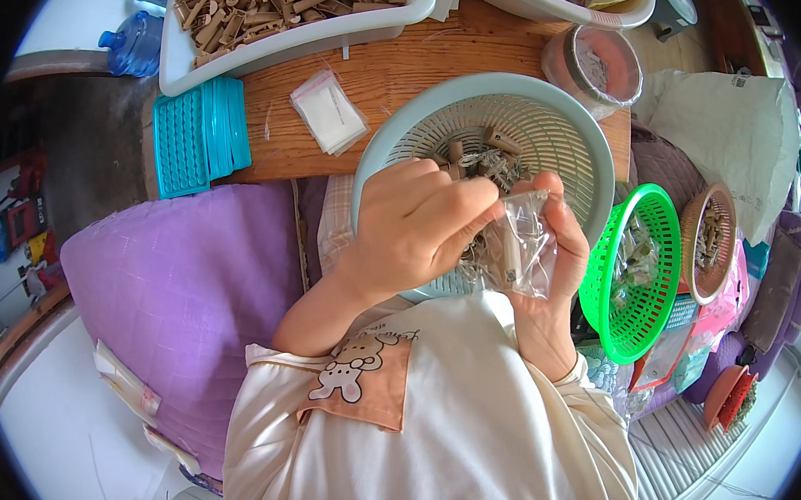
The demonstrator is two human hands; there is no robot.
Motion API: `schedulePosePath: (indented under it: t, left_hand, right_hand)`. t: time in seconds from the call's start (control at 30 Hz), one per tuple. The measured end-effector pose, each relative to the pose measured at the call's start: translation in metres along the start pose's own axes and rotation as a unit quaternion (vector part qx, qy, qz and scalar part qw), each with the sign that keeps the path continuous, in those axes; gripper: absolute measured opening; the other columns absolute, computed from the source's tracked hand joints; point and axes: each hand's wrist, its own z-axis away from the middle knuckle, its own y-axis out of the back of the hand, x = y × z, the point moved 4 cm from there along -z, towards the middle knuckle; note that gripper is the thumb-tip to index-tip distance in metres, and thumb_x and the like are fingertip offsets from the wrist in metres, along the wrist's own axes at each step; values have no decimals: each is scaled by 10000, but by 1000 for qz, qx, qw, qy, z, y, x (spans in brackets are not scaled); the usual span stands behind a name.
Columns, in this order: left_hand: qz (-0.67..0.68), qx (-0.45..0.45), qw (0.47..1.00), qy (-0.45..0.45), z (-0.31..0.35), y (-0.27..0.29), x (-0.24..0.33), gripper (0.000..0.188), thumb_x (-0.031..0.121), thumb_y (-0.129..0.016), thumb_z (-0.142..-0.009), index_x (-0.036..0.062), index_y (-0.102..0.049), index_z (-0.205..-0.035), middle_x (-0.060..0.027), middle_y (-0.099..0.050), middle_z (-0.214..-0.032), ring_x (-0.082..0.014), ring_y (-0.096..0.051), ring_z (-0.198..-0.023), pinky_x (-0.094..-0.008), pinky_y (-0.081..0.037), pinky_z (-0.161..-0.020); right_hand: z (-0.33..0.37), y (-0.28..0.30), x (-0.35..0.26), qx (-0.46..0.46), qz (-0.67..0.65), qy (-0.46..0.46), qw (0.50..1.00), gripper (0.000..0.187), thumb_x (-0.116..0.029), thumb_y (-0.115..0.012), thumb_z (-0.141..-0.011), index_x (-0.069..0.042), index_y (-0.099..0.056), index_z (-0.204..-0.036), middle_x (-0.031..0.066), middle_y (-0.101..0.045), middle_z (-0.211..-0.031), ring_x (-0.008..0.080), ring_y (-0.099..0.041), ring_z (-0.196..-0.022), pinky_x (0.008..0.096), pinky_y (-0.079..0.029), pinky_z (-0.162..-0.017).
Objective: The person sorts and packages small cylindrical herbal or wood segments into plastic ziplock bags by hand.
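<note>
Above my lap, my right hand point(563, 243) holds a small clear plastic bag point(535, 250) between thumb and fingers. Inside it shows a pale, tube-shaped piece. My left hand point(421, 216) is closed, its thumb and forefinger pinching the bag's left side. Both hands are over the near part of a grey-green plastic basket point(592, 134). In the basket lie brown half-tube pieces point(502, 141) and small clear or silvery parts point(497, 171); my hands hide some of them.
On the wooden table point(406, 59) are a white tub point(417, 15) of brown pieces, a stack of clear bags point(328, 113) and turquoise trays point(200, 139). A pink-rimmed container point(625, 67) stands at right. Nearby are a green basket point(599, 296) of filled bags and a smaller brown basket point(695, 276).
</note>
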Motion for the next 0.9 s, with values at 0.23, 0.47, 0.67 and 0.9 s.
schedulePosePath:
  t: [0.23, 0.47, 0.67, 0.9]
  left_hand:
    - [41, 9, 991, -128, 2, -1, -5, 210, 143, -697, -654, 52, -584, -807, 11, -343, -540, -133, -339, -428, -258, -275, -382]
    - [31, -13, 990, -137, 11, -10, -12, 183, 166, -678, -603, 128, -563, -740, 23, -267, -545, -104, -349, -462, -229, -291, -401]
    - [-108, -55, 965, -232, 17, 0, -7, 116, 233, -618, -705, 152, -549, -750, 28, -275, -557, -94, -352, -473, -229, -297, -408]
    - [-327, 103, 939, 20, -64, 125, -58, 262, 225, -506, -832, 60, -551, -633, -62, -556, -628, -142, -533, -594, -245, -405, -517]
  right_hand:
    - [3, -12, 6, -38, -10, 23, 999, 134, -128, -401, -855, -68, -453, -747, 93, -421, -737, 285, -506, -787, 404, -508, -581]
    - [2, -12, -5, -4, 263, 37, 964, 363, -262, -508, -791, -108, -311, -527, 9, -370, -627, 140, -340, -581, 296, -329, -520]
    - [5, -8, -11, 85, 443, 24, 892, 419, 35, -622, -677, -122, -279, -493, -43, -326, -552, 45, -310, -496, 205, -246, -429]
    - [34, 20, -121, 192, 500, 308, 786, 280, -2, -522, -786, -102, -329, -608, 4, -398, -547, 61, -415, -454, 196, -366, -391]
